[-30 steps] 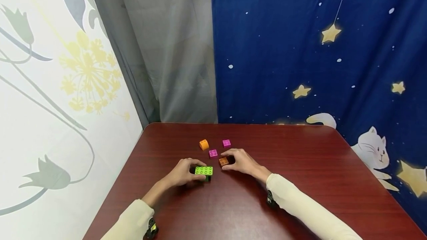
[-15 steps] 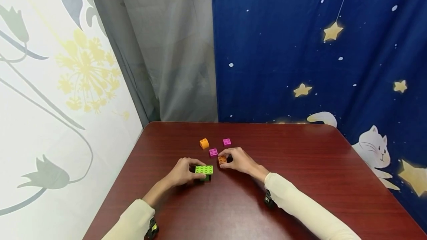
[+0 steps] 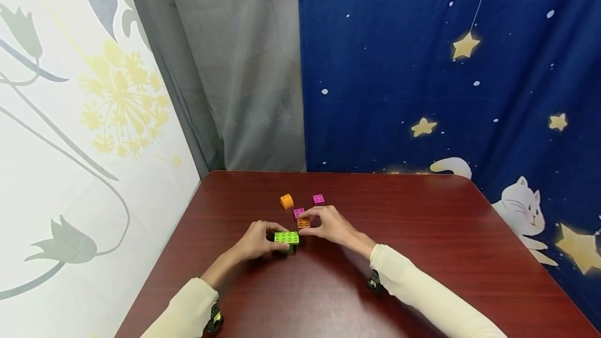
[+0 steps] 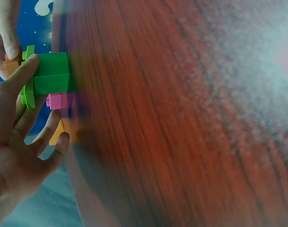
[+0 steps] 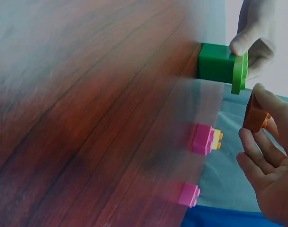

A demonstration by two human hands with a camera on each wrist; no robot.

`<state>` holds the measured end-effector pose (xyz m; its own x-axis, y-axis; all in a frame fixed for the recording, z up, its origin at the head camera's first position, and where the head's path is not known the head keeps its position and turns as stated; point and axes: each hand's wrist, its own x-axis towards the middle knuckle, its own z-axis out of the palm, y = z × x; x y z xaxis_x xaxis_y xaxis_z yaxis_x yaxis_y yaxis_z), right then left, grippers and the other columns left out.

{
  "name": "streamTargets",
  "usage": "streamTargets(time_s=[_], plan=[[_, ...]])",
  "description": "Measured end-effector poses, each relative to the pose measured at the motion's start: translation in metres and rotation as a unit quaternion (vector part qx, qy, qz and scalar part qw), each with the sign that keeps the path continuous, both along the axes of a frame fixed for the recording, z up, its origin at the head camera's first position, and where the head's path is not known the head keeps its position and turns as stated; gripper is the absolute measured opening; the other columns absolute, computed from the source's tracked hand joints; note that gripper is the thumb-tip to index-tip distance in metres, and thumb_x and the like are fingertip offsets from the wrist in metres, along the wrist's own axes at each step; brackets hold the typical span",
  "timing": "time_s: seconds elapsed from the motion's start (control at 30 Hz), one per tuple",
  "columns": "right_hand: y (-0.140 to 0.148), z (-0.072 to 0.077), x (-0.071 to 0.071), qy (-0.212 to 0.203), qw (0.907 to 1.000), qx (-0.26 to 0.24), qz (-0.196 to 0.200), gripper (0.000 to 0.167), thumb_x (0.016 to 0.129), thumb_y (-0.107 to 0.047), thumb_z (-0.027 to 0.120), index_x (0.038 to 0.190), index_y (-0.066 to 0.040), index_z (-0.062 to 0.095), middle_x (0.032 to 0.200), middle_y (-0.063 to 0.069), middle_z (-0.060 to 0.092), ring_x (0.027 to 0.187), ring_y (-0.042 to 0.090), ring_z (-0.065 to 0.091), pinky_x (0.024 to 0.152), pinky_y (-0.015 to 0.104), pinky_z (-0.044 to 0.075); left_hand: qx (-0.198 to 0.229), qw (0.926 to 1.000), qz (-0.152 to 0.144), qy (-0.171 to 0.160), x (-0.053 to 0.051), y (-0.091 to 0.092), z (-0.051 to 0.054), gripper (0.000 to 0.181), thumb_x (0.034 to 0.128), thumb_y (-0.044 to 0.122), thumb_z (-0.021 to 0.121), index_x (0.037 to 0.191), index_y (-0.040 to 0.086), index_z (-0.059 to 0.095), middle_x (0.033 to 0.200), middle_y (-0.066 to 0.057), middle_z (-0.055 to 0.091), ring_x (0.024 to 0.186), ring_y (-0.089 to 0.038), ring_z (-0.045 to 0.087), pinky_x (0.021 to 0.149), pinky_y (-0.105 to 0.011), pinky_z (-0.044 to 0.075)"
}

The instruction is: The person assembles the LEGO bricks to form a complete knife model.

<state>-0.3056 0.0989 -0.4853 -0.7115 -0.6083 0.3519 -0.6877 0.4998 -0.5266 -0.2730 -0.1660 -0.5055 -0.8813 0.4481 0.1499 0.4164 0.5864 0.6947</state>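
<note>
Left hand [image 3: 257, 241] is pinching the light-green 2x4 plate [image 3: 287, 237], thumb on the near side, fingers on the far side, other fingers spreading loose. Plate is sitting on the dark-green brick [image 4: 51, 73] and overhanging it; brick looks to be standing on the table [image 3: 399, 213]. That grip is probably steadying the stack while leaving most studs clear on top.

Right hand [image 3: 331, 225] is gripping the orange-brown 2x2 brick [image 3: 303, 223] between thumb and fingertips, palm clear of it — studs facing up, underside uncovered, likely so the base is free to seat on something. Brick is hanging off the table, a touch higher than the plate, just past its far right corner. Overlap with the plate edge — can't tell from these angles.

Near magenta 2x2 brick [image 3: 299, 213], far magenta 2x2 brick [image 3: 318, 200] and orange curved brick [image 3: 287, 202] are lying beyond the stack, apparently within easy reach, nobody gripping them.
</note>
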Motion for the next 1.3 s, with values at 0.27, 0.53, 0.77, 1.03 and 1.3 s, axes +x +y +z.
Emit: streamTargets(time_s=[0.27,0.53,0.77,1.03,1.3], plan=[[-0.014,0.002,0.010,0.019,0.9998,-0.001,0.011,0.037,0.085,-0.030,0.088,0.117,-0.014,0.078,0.109,0.000,0.077,0.096,0.016,0.072,0.086,0.038,0.060,0.003,1.0000,0.001,-0.008,0.001,0.000,0.001,0.030,0.0825,0.036,0.090,0.106,0.019,0.080,0.094,0.008,0.075,0.079,-0.010,0.065,0.069,-0.025,0.054],[-0.029,-0.005,0.018,0.019,0.9995,-0.005,0.025,0.037,0.086,-0.029,0.088,0.118,-0.014,0.078,0.112,0.000,0.077,0.094,0.013,0.070,0.085,0.038,0.060,-0.004,1.0000,0.004,0.003,0.000,0.000,0.001,0.038,0.0827,0.032,0.090,0.111,0.010,0.078,0.107,-0.001,0.076,0.095,-0.015,0.070,0.085,-0.041,0.060],[-0.038,-0.008,0.021,0.015,0.9997,-0.006,0.017,0.037,0.086,-0.032,0.087,0.118,-0.016,0.078,0.109,-0.004,0.077,0.090,0.018,0.070,0.082,0.031,0.058,-0.013,0.9998,-0.003,0.014,0.001,-0.001,0.002,0.036,0.0837,0.029,0.090,0.111,0.009,0.077,0.105,0.000,0.076,0.097,-0.017,0.071,0.084,-0.039,0.060],[-0.043,-0.009,0.019,0.001,0.9999,-0.017,0.002,0.037,0.084,-0.034,0.089,0.117,-0.018,0.080,0.106,-0.006,0.077,0.087,0.014,0.068,0.079,0.030,0.057,-0.015,0.9994,-0.009,0.029,0.000,-0.003,0.002,0.036,0.0832,0.030,0.090,0.110,0.010,0.078,0.103,0.002,0.076,0.094,-0.013,0.069,0.083,-0.040,0.059],[-0.043,-0.009,0.019,-0.019,0.9998,-0.011,-0.001,0.037,0.083,-0.035,0.089,0.116,-0.019,0.080,0.102,-0.008,0.077,0.082,0.016,0.066,0.072,0.019,0.051,-0.025,0.9992,-0.015,0.027,0.000,-0.002,0.002,0.037,0.0842,0.033,0.089,0.112,0.012,0.077,0.098,0.005,0.076,0.086,-0.012,0.067,0.075,-0.034,0.058]])
